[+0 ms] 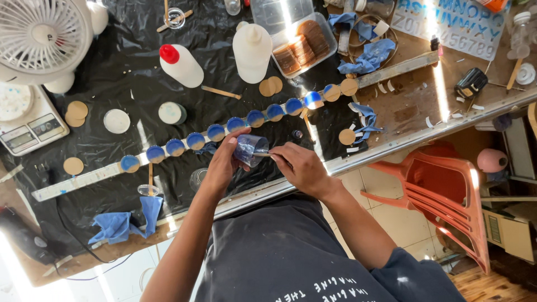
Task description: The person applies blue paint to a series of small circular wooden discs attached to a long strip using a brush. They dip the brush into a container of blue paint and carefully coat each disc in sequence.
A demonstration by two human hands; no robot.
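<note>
My left hand grips a small clear plastic cup stained blue, tilted on its side. My right hand holds a thin stick with its tip inside the cup's mouth. Just beyond the hands, a long metal ruler runs diagonally across the black plastic sheet, carrying a row of several round discs coated blue. Bare wooden discs lie near the row's far end.
Two white squeeze bottles, one red-capped, stand behind the row. A clear tub of wooden discs, a white fan, a scale, blue gloves and an orange plastic chair surround the table.
</note>
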